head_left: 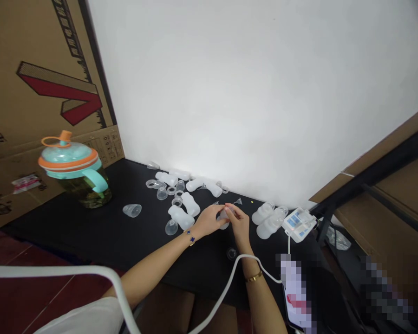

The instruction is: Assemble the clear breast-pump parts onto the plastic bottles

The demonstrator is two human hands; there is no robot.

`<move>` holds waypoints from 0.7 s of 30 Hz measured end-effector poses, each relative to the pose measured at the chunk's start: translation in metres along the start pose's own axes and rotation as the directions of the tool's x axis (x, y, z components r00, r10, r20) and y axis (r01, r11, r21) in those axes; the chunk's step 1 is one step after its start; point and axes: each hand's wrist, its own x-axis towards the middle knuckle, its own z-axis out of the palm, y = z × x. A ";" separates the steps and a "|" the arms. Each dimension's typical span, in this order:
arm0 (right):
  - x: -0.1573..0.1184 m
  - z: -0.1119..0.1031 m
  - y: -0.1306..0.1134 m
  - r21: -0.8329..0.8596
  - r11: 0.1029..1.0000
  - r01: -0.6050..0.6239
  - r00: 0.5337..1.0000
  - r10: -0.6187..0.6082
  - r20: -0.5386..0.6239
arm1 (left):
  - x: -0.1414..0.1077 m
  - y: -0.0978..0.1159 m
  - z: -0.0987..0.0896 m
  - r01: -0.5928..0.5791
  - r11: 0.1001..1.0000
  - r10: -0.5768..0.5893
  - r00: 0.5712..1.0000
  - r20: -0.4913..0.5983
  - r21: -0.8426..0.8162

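White bottle [224, 226], one, small, translucent, rounded at its lower part: being held between two hands over the black table [139, 241], near its front middle. Its upper part is being largely covered by fingers; whether its base is being supported by the tabletop cannot be told.

Left hand [209, 220], one: the bottle is being grasped from the left, with thumb and forefinger being curved about it. The forearm is being held out diagonally from lower left, and a blue-ornamented bracelet [192, 239] is being worn.

Right hand [240, 225], one: the bottle's upper end is being pinched from the right, with fingers being bent leftward. The forearm is being angled up from lower right, and a gold bangle [253, 277] is being worn.

Adjacent: clear cap [231, 253], one, being kept beside the right wrist; clear-topped bottles [265, 228], being grouped to the right.
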 end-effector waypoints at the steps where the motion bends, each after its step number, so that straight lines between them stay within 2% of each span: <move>1: 0.000 0.000 0.001 -0.006 1.000 0.004 1.000 -0.004 -0.009 | 0.000 0.000 0.000 0.004 1.000 -0.004 1.000 -0.001 0.003; 16: -0.008 0.008 0.000 -0.096 0.995 0.037 0.989 -0.050 -0.137 | -0.004 0.006 0.009 0.007 0.990 0.002 0.998 -0.069 0.140; 21: -0.005 0.004 -0.003 -0.127 0.989 0.078 0.993 -0.088 -0.079 | -0.003 0.003 0.007 -0.005 0.993 0.012 0.998 -0.059 0.119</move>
